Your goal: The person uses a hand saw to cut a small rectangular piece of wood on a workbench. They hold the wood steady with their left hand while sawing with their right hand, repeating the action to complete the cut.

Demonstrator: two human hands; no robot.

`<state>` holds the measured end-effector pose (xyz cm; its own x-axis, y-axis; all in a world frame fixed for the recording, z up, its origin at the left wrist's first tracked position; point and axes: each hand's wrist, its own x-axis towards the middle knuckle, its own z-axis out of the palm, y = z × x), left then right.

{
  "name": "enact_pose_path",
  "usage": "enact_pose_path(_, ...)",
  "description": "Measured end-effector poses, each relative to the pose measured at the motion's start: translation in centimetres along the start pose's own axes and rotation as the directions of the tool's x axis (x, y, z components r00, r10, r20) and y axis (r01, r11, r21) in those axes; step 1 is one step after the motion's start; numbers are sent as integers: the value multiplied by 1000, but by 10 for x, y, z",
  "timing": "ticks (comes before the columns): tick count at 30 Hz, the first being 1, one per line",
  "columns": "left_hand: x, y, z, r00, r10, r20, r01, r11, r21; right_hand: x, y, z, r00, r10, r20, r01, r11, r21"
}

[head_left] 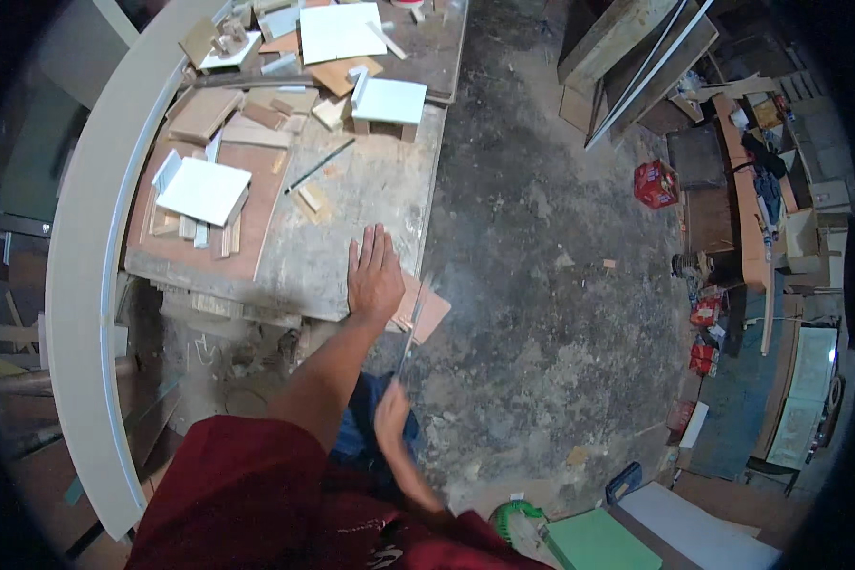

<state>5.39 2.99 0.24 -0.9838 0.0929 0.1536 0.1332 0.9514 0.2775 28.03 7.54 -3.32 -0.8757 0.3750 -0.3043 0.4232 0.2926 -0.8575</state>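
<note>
My left hand (pixel 375 277) lies flat at the right edge of the workbench (pixel 328 271), fingers stretched out. Under and beside its palm, a thin pinkish-brown wooden board (pixel 434 315) juts out past the bench edge. My right hand (pixel 391 414) is closed around the near end of a long, thin metal tool (pixel 408 346). Its narrow blade runs up across the overhanging board; whether it is a saw or a file I cannot tell. Beyond my left hand, a dark pencil-like stick (pixel 319 165) rests on the bench near a small wood scrap (pixel 311 198).
White-topped wooden pieces (pixel 205 190) and several offcuts (pixel 204 114) cover the bench's left and far parts. A long curved-looking panel (pixel 81 256) borders the left. Tall boards (pixel 627 66) stand at the far right, near a red box (pixel 655 183). A green board (pixel 603 541) lies at lower right.
</note>
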Motion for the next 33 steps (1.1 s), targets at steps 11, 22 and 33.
enact_pose_path(11,3,-2,3,998,6,-69,-1,997,76,-4,-17,-21,998,-59,-11,59,998,26)
enact_pose_path(22,-3,-4,-3,1000,8,-30,-6,997,77,63,-39,8,999,-2,-36,5,996,85)
enact_pose_path(33,0,1,0,999,7,-45,-6,999,34,34,-26,15,987,-77,-139,84,996,43)
